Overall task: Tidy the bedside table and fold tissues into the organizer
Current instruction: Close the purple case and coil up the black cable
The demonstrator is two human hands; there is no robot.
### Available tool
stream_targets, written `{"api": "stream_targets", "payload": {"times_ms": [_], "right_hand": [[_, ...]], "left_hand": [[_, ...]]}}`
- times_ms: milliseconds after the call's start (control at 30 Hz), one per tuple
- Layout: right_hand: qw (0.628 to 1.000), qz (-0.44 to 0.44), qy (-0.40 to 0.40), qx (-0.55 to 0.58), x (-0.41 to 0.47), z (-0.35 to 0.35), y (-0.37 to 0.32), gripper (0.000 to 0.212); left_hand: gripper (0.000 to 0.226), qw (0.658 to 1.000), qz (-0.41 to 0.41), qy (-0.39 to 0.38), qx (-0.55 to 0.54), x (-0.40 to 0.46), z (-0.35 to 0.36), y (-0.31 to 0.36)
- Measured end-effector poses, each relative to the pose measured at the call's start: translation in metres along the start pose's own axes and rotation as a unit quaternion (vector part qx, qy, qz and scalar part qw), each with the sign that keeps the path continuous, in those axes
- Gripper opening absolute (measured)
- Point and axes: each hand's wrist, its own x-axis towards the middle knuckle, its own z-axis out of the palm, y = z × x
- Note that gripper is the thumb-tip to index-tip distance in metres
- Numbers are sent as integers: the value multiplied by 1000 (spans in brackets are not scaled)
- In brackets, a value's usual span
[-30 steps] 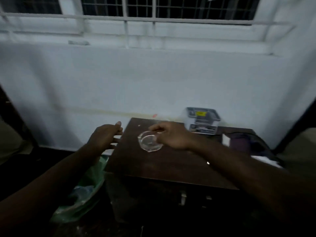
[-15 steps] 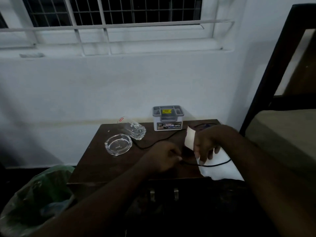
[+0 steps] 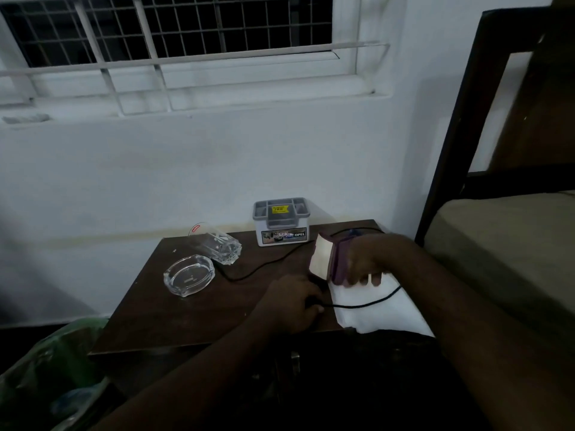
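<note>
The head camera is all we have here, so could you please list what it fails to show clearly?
- Cable end: covered by the left hand.
- Purple item: mostly behind the right hand; its kind is unclear.
- Organizer compartments: too dim and small to see contents.
- Green bag: cut off by the left edge.
- Tissue: right part hidden under the forearm.

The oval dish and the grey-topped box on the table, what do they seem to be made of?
The oval dish looks like clear, thick glass: see-through, with bright glints on its faceted rim. The grey-topped box seems to be moulded plastic, matt, with a printed label; I can't be certain.
</note>
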Motion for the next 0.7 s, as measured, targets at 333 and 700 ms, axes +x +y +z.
{"api": "stream_targets", "payload": {"times_ms": [333,700], "right_hand": [[974,33,189,118,47,15,17,27],[921,-192,294,168,49,2,36,22]], "left_hand": [[34,990,-115,2,-86,8,-4,5],[26,761,-320,278,-491,25,-29,2]]}}
